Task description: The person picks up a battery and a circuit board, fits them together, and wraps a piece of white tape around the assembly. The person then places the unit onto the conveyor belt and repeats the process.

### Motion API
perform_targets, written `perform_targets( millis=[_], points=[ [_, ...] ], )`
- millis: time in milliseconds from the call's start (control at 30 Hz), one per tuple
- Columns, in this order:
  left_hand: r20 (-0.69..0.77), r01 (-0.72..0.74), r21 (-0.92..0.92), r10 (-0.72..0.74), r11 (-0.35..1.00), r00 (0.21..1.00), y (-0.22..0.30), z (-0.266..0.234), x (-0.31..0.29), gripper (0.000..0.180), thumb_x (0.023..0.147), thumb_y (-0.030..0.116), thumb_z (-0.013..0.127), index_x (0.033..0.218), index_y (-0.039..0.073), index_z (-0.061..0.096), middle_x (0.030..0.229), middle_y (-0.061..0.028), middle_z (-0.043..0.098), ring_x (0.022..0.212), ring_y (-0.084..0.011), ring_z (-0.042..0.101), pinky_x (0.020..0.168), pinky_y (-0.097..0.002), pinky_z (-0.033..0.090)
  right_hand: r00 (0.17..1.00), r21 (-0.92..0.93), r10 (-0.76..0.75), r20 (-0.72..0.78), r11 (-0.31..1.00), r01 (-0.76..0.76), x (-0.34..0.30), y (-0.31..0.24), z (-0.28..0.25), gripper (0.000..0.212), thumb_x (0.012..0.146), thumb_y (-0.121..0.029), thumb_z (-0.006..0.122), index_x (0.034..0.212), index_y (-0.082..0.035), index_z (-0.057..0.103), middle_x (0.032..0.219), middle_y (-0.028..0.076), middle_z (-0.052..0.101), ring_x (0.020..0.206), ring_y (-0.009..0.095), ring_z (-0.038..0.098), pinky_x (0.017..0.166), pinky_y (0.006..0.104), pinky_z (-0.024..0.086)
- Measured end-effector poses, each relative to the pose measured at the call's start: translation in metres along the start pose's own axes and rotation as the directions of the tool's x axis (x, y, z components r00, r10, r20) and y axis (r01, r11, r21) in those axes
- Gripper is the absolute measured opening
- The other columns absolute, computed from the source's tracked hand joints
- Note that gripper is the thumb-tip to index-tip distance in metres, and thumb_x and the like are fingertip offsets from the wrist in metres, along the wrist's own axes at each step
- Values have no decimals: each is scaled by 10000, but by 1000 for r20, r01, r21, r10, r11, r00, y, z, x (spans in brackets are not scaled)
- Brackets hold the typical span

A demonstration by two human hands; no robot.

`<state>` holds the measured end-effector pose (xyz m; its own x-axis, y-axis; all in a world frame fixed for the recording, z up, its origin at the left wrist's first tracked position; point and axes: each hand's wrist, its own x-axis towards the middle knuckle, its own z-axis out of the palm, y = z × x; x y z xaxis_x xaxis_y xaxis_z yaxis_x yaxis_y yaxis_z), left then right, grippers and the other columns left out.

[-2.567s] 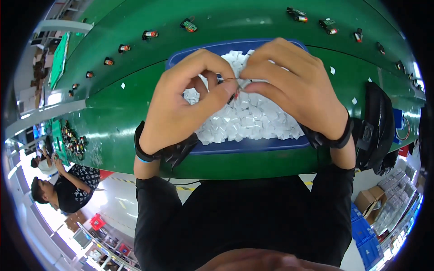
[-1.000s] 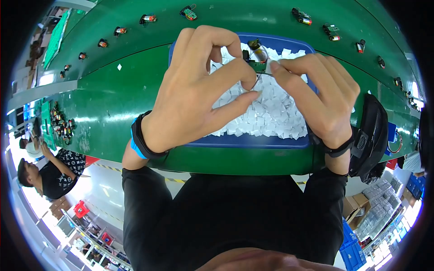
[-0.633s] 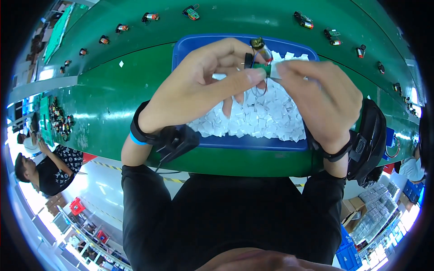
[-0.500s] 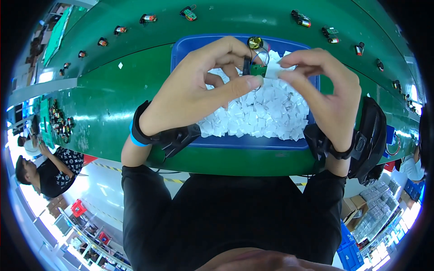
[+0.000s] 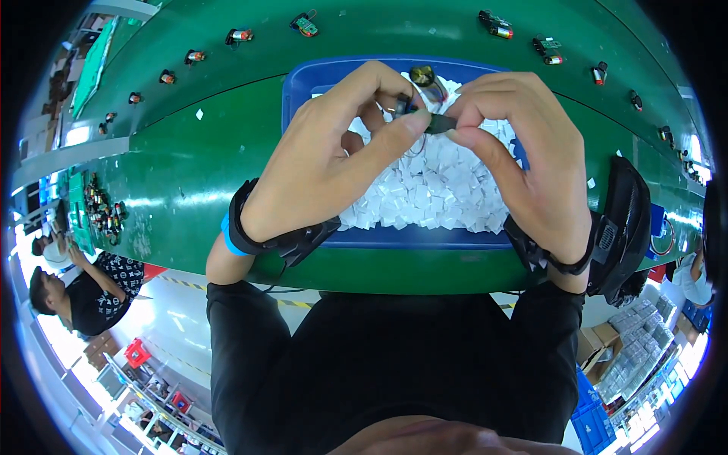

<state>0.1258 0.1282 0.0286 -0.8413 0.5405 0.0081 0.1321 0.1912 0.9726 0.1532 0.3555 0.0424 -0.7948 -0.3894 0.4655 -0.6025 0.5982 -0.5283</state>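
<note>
Over a blue tray (image 5: 402, 236) heaped with small white square pieces (image 5: 425, 193), my two hands meet at a small circuit board (image 5: 440, 123) with a black part on its left end. My left hand (image 5: 334, 152) is closed, pinching the board's left end between thumb and fingers. The right hand (image 5: 531, 144) is closed too, thumb and index fingertips on the board's right end. A cylinder with a yellowish end (image 5: 426, 80), seemingly wired to the board, hangs just beyond my fingers, blurred. No white piece can be made out in my right fingertips.
Along the far green surface lie several battery-and-board assemblies (image 5: 305, 27), spaced out in a row. A pile of similar assemblies (image 5: 102, 208) sits at the left. On the right is a black bag-like object (image 5: 620, 227). A person (image 5: 83, 296) is beyond the left table edge.
My right hand has moved left, and its fingertips now meet the board. The white piece it pinched is no longer visible. The far assemblies have shifted slightly left.
</note>
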Motion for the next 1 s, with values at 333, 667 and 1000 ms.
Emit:
perform_targets(
  millis=[333, 667, 1000],
  points=[
    [-41, -140, 27, 141, 990, 989, -9, 2, 2, 107, 986, 123, 622, 1024, 24, 603, 781, -18, 608, 621, -62, 482, 503, -204, 356, 988, -405, 150, 44, 906, -120, -6, 14, 4, 236, 867, -27, 728, 1096, -19, 671, 939, 104, 699, 868, 260, 677, 739, 327, 524],
    [-60, -90, 385, 122, 919, 991, -2, 11, -1, 147, 922, 111, 667, 1041, 55, 603, 717, -38, 636, 514, -101, 541, 468, -254, 369, 992, 175, 85, 88, 980, -100, -7, 7, 11, 327, 833, -73, 785, 1139, -31, 681, 1014, 91, 709, 855, 191, 695, 757, 301, 547],
    [125, -58, 266, 25, 962, 992, 4, -2, 2, 353, 890, 86, 734, 1220, 20, 625, 928, -43, 662, 714, -71, 602, 541, -208, 447, 997, 64, -37, 73, 997, 32, -2, 15, -2, 305, 772, -42, 830, 1029, -44, 667, 993, 81, 660, 801, 218, 626, 790, 314, 525]
  ],
)
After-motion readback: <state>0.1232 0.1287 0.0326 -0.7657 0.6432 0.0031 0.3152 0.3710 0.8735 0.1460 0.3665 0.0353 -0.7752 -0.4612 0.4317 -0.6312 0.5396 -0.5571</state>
